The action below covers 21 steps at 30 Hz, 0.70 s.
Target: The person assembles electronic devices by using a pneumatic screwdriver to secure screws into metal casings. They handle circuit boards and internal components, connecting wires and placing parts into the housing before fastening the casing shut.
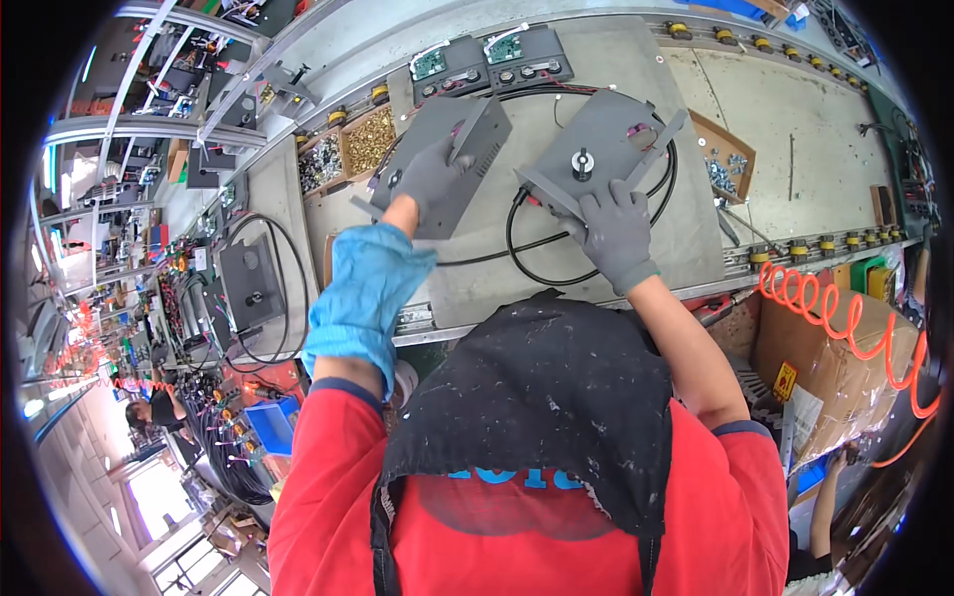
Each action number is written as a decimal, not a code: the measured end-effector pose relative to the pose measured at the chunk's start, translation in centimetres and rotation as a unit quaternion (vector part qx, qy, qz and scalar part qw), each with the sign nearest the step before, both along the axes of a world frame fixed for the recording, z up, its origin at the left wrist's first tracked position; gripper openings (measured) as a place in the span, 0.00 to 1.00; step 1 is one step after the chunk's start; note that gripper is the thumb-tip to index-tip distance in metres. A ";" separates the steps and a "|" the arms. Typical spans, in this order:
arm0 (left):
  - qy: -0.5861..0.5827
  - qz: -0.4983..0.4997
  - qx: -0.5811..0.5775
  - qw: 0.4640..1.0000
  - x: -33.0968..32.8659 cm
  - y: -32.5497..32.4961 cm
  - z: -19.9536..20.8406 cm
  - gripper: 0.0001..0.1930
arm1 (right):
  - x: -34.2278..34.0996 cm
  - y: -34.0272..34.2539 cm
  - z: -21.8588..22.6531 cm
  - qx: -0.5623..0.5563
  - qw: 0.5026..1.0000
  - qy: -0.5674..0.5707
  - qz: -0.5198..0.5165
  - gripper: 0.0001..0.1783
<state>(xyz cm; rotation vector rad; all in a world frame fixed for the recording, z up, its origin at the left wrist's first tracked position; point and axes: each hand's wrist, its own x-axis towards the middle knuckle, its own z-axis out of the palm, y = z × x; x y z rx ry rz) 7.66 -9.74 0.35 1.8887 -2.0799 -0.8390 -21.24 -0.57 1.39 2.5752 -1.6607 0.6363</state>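
Left housing (459, 202), grey, one: on worktable (477, 290), partly hidden under left hand (429, 177), gloved; firmness of hold impossible to tell. Right housing (608, 127), grey, one: fingers of right hand (614, 236) on near edge; underside hidden, clasp likewise uncertain. Circuit-board units (529, 62): two, far edge. Fastener boxes (710, 133): three. Black cable (509, 234): partly covered.

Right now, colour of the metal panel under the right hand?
Dark grey panel; best in head view.

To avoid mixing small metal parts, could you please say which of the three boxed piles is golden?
The middle pile, just left of the left hand; the leftmost pile and rightmost pile look silvery.
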 end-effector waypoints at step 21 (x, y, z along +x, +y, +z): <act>0.137 0.002 0.034 0.990 3.8 2.0 0.3 0.20 | -10.3 -8.2 -0.3 0.069 0.976 0.137 0.152 0.21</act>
